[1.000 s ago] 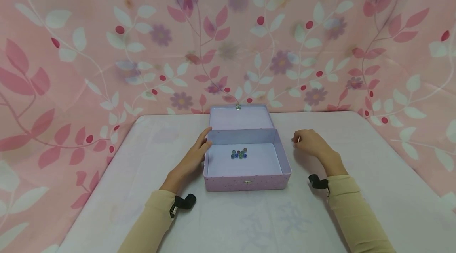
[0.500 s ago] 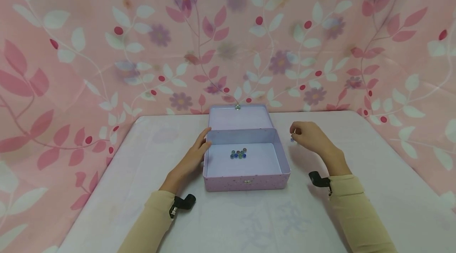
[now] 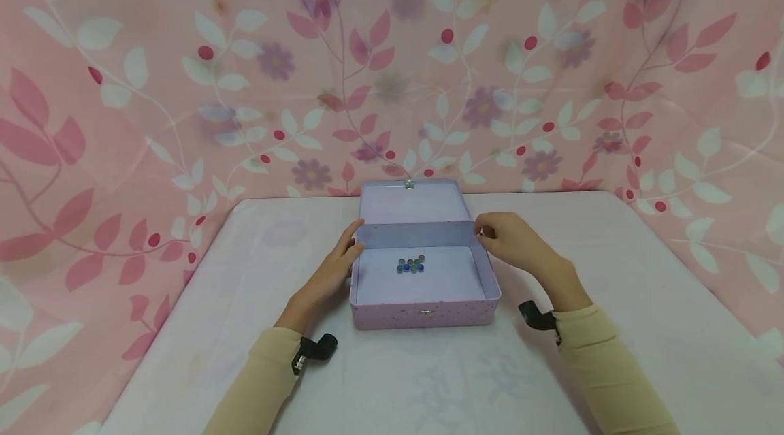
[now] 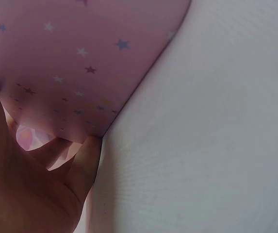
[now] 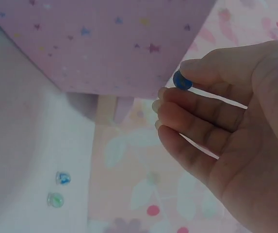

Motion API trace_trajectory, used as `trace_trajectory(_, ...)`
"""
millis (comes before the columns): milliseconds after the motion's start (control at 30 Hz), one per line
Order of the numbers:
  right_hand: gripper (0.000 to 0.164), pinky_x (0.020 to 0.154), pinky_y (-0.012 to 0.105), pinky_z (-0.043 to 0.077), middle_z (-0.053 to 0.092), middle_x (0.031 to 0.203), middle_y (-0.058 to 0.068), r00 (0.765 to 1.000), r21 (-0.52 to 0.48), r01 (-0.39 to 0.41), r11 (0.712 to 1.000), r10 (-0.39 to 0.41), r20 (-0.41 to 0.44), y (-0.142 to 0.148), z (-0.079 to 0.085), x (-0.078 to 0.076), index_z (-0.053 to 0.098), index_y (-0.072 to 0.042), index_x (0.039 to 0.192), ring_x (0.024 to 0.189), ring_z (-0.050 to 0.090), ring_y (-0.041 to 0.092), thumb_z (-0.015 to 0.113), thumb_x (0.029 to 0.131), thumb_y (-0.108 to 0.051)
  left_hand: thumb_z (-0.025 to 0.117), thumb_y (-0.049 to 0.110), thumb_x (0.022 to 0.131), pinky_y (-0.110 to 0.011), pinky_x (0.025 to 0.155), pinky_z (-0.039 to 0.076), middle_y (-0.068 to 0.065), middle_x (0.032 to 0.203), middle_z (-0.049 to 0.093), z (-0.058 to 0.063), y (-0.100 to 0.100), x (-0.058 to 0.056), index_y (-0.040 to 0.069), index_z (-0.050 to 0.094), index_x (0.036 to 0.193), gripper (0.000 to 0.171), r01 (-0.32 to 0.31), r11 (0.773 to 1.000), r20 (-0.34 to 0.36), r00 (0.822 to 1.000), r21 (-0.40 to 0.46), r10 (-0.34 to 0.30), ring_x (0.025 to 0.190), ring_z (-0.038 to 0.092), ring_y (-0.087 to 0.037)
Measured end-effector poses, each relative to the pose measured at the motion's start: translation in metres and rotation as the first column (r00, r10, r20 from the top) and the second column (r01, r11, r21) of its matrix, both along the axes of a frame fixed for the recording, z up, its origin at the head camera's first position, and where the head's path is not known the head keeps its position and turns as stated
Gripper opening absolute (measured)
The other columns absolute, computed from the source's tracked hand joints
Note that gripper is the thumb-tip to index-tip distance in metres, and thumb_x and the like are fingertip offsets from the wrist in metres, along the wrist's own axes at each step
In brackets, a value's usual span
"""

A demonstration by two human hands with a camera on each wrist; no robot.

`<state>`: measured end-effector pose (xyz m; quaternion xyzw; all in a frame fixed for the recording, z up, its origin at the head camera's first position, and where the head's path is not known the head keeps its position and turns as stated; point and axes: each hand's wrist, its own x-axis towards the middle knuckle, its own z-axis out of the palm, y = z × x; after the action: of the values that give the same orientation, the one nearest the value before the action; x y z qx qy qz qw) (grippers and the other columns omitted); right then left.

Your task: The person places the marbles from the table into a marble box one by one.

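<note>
A pinkish-purple tin box printed with small stars stands on the table, its hinged lid tipped back. Several glass marbles sit together on the box floor. My left hand holds the box at its left rear side, thumb at the rim and fingers round the corner in the left wrist view. Over by the right rear rim, my right hand pinches a blue marble between thumb and index finger. The head view barely shows that marble.
Two more marbles lie on the white table to the right of the box, one blue marble and one green marble. My right hand hides them in the head view. A floral curtain hangs behind the table.
My right hand has lifted off the table at the right with the blue marble and moved left to the box's rim. My left hand and the box have stayed put.
</note>
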<state>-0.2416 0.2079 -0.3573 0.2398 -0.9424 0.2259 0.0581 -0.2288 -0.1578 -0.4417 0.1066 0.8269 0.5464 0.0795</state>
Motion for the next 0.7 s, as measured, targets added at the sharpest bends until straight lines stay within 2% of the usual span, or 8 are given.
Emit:
trace_trajectory(233,0.011,0.067,0.030,0.048,0.063,0.080,0.002,0.997,-0.015,-0.034,0.999,0.032,-0.075,-0.014,-0.001,0.006,0.071,-0.007,0.097,0.074,0.053,0.017,0.065,0.089,-0.003,0.036,0.046,0.107,-0.066,0.111,0.034,-0.001,0.166,0.017,0.000,0.000,0.000,0.055,0.012,0.152,0.053,0.003,1.000,0.003,1.000,0.000,-0.003,0.153,0.022,-0.034)
trace_trajectory(400,0.011,0.066,0.027,0.047,0.063,0.081,0.001,0.994,-0.003,-0.093,0.996,0.092,-0.053,-0.027,-0.005,0.010,0.071,-0.008,0.099,0.074,0.052,0.013,0.067,0.089,-0.004,0.036,0.045,0.107,-0.066,0.111,0.035,-0.002,0.166,0.018,0.001,0.000,0.001,0.053,0.012,0.153,0.053,0.001,1.000,0.006,1.000,0.006,-0.001,0.152,0.023,-0.034)
trace_trajectory(500,0.010,0.063,0.025,0.045,0.062,0.079,-0.001,0.990,0.034,-0.135,0.990,0.137,-0.036,-0.036,-0.009,0.012,0.071,-0.007,0.098,0.071,0.050,0.011,0.069,0.088,-0.004,0.036,0.044,0.107,-0.066,0.111,0.035,-0.004,0.166,0.019,0.001,0.000,0.000,0.050,0.012,0.155,0.054,0.004,1.000,0.003,1.000,0.013,-0.004,0.152,0.025,-0.035)
trace_trajectory(700,0.009,0.066,0.025,0.047,0.066,0.083,-0.002,0.982,0.115,-0.182,0.977,0.186,-0.032,-0.049,-0.022,0.016,0.071,-0.006,0.098,0.072,0.051,0.009,0.069,0.090,-0.007,0.037,0.045,0.106,-0.065,0.111,0.036,-0.003,0.166,0.020,0.002,0.001,0.001,0.052,0.012,0.154,0.054,0.000,1.000,0.001,1.000,0.005,0.000,0.152,0.025,-0.034)
